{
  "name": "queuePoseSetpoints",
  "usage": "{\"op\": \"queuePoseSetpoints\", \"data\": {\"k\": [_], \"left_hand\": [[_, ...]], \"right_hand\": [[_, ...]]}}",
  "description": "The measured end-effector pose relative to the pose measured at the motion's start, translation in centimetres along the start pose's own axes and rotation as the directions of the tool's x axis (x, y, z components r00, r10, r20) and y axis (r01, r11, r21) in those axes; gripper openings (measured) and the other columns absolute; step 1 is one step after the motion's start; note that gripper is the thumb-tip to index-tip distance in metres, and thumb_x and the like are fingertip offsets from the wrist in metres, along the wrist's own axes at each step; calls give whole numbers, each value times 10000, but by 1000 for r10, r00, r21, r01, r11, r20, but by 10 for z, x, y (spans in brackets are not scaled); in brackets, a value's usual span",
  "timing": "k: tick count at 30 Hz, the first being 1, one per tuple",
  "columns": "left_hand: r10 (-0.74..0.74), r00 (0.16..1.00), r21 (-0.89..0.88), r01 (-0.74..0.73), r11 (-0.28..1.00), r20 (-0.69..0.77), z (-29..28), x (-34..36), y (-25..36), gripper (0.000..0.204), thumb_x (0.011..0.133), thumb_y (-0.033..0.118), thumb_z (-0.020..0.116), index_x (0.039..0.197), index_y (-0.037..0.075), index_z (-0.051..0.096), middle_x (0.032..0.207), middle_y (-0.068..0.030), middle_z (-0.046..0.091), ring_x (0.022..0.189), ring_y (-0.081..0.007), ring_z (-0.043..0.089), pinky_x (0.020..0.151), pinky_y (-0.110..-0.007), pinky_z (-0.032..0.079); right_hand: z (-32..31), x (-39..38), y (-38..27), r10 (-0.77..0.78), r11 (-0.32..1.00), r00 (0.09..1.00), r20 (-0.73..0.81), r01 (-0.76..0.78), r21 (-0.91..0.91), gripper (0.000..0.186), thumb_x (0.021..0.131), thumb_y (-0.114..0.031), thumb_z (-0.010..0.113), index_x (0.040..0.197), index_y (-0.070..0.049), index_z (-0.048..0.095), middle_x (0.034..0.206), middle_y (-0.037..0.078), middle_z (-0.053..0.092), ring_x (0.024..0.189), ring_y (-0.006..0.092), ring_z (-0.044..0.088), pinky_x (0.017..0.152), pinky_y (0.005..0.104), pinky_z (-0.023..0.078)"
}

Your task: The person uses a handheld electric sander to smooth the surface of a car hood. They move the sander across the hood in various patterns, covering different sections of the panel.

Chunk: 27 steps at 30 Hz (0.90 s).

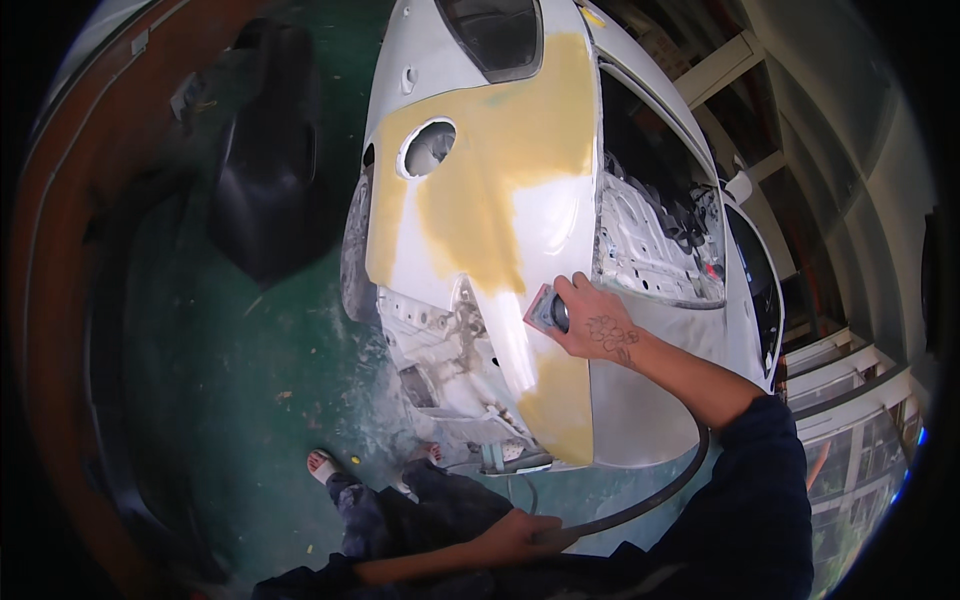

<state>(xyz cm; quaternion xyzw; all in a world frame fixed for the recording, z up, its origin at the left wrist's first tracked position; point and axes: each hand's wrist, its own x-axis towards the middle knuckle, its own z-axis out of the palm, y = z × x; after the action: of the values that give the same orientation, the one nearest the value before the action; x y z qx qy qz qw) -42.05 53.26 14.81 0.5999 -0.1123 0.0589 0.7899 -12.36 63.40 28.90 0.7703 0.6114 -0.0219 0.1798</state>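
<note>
While our right hand point(592, 318) works just off centre toward three o'clock, a dark bumper-like part point(265, 180) lies on the green floor point(190, 400) at ten o'clock, well apart from us. Our sandalled foot point(321, 465) stands between seven and eight o'clock, and a white-framed structure point(840, 375) rises beyond the car point(560, 225), between three and four. A dark hose point(640, 512) arcs from six o'clock toward four, then passes behind our right forearm, which also covers part of the bodywork.

Our right fingers curl firmly over a small sander point(541, 311), which rests against the car's panel near the middle of our view. It looks grey with a pinkish rim and a dark rounded top; our hand hides the rest. At six o'clock our left hand point(515, 538) is wrapped around the hose.

The car's white skin bears broad tan patches point(540, 120) with soft, feathered edges, matte beside the glossier white. At eleven o'clock a round hole with a pale rim point(402, 160) breaks the panel; toward two, a wide opening point(655, 235) shows bare, scuffed metal inside. A rough, dusty cavity point(440, 340) with jagged recesses sits just off centre toward eight, and pale dust point(355, 385) streaks the floor beside it.
</note>
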Motion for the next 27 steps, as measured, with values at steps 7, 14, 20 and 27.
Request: {"op": "queuePoseSetpoints", "data": {"k": [7, 14, 20, 27], "left_hand": [[-38, 961, -212, -22, 977, -275, 31, -2, -35, 259, 1024, 282, 704, 1150, 57, 722, 793, -124, 688, 647, -191, 626, 668, -365, 525], [-66, 918, -219, -23, 975, -390, 25, -18, -25, 245, 1015, 255, 718, 1142, 46, 727, 750, -128, 668, 617, -162, 587, 626, -347, 505], [37, 986, -76, -50, 996, -161, -3, -14, 2, 228, 986, 244, 734, 1094, 45, 724, 844, -175, 711, 696, -233, 691, 696, -343, 536], [-8, 994, -65, 0, 998, -112, -2, -10, 8, 226, 991, 250, 722, 1070, 38, 714, 846, -166, 718, 730, -252, 723, 719, -362, 551]], "right_hand": [[-55, 118, 16, 86, 980, 992, -88, -100, -174, 537, 946, -461, 721, 1204, -25, 545, 1107, 274, 635, 944, 485, 722, 807, 537, 600], [-35, 141, 3, 73, 992, 996, -51, -78, -96, 591, 857, -420, 773, 1219, -21, 532, 1088, 270, 643, 953, 475, 714, 844, 519, 588], [0, 32, -7, -104, 994, 995, -8, 104, -21, 581, 867, -392, 799, 1227, -31, 520, 1071, 236, 621, 898, 466, 709, 780, 543, 594], [-26, 51, -2, 52, 994, 999, 6, -51, -99, 556, 888, -375, 787, 1229, -35, 509, 1087, 246, 609, 891, 477, 712, 780, 566, 587]]}}
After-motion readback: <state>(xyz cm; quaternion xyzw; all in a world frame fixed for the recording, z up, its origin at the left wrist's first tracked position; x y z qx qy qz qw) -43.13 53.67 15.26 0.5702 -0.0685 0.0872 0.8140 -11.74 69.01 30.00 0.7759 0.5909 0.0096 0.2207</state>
